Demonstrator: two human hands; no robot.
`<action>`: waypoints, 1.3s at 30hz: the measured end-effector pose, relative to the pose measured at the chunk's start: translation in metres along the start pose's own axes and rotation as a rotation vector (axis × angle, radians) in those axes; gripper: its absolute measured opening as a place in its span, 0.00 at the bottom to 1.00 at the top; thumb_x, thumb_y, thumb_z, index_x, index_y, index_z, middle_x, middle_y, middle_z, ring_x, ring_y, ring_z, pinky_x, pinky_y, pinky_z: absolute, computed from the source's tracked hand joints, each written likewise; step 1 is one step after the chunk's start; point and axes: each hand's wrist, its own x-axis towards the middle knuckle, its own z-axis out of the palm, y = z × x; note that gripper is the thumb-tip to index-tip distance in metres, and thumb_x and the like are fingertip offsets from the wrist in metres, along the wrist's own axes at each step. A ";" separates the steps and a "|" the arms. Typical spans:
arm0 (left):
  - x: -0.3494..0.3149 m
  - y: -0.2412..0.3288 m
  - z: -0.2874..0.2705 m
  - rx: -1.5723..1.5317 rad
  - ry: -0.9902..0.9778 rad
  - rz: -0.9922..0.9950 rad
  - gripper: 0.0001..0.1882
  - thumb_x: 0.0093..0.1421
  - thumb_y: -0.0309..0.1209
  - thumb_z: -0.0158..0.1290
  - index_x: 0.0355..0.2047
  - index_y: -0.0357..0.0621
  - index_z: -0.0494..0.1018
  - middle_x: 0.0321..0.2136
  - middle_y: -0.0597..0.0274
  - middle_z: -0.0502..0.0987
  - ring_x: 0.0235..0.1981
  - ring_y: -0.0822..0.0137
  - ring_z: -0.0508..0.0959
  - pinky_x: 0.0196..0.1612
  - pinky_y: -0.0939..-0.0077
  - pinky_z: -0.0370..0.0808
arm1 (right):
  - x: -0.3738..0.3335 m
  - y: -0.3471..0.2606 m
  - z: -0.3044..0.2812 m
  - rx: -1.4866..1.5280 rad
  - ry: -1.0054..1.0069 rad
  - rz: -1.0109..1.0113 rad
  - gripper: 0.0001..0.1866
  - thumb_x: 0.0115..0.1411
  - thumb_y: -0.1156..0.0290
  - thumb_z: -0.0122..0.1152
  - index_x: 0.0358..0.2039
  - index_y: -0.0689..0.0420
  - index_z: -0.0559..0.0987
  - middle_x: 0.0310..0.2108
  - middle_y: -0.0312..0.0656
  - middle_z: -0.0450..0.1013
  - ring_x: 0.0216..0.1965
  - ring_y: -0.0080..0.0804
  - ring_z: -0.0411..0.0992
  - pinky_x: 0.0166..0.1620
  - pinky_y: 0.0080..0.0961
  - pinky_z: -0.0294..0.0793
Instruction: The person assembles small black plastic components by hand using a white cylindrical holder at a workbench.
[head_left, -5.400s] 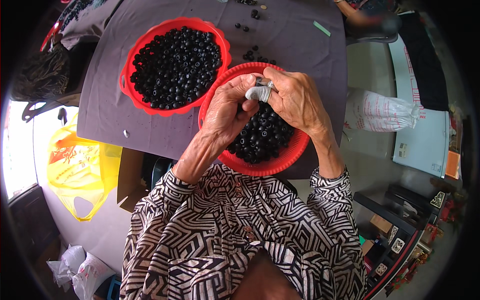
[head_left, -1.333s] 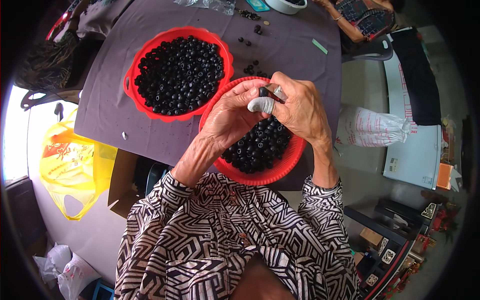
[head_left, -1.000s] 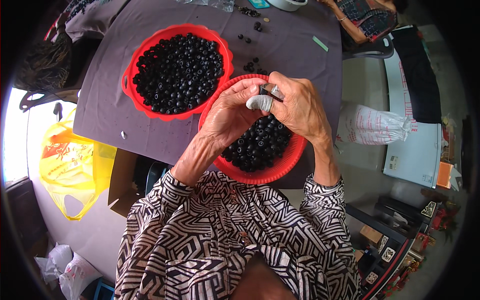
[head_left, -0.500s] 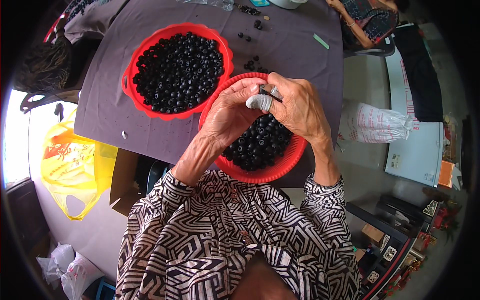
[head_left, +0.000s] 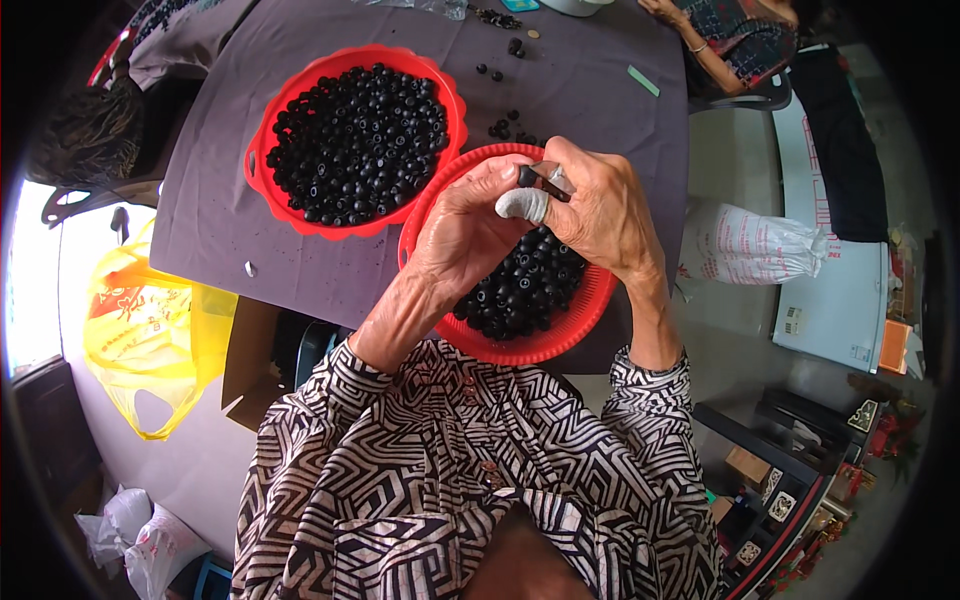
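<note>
Over the near red basin (head_left: 590,325), my left hand (head_left: 455,225) pinches a small round black piece (head_left: 527,176) between thumb and fingertips. My right hand (head_left: 607,205), its thumb wrapped in a pale grey cover (head_left: 522,206), is closed on a small dark tool (head_left: 549,184) with a shiny, blade-like part. The tool's tip is close to the piece; whether they touch, I cannot tell. Below my hands the basin holds many round black pieces (head_left: 520,290), several showing a pale ring. My hands and wrists hide part of its far side.
A second red basin (head_left: 262,150) full of similar black pieces stands at the far left on the grey tablecloth (head_left: 210,200). Loose black pieces (head_left: 510,130) lie beyond my hands, near a green strip (head_left: 643,82). Another person's arm (head_left: 705,55) is at the far right. A yellow bag (head_left: 160,330) hangs at left.
My hands have shifted slightly, with my right fingers lifted a little, so more of the black piece and tool shows. The other person's arm at the far right has moved slightly left.
</note>
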 end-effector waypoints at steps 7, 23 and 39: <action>-0.001 0.001 0.001 0.026 -0.001 -0.011 0.10 0.57 0.30 0.49 0.36 0.37 0.70 0.33 0.62 0.74 0.36 0.70 0.73 0.46 0.70 0.69 | 0.001 0.002 0.003 -0.018 -0.021 -0.007 0.24 0.44 0.51 0.64 0.22 0.61 0.67 0.13 0.44 0.66 0.15 0.41 0.67 0.20 0.31 0.64; -0.002 -0.001 -0.002 -0.010 -0.053 0.013 0.10 0.56 0.30 0.50 0.37 0.37 0.70 0.34 0.62 0.73 0.37 0.70 0.73 0.48 0.70 0.67 | 0.000 0.002 0.006 0.010 0.048 -0.022 0.25 0.46 0.49 0.62 0.21 0.60 0.67 0.12 0.43 0.63 0.13 0.36 0.63 0.19 0.29 0.63; 0.001 -0.002 -0.009 -0.041 -0.109 0.027 0.10 0.57 0.29 0.49 0.37 0.37 0.70 0.34 0.62 0.74 0.38 0.69 0.73 0.49 0.70 0.67 | 0.000 0.002 0.010 0.027 0.005 0.012 0.21 0.46 0.55 0.63 0.24 0.61 0.68 0.15 0.45 0.67 0.18 0.41 0.68 0.22 0.31 0.66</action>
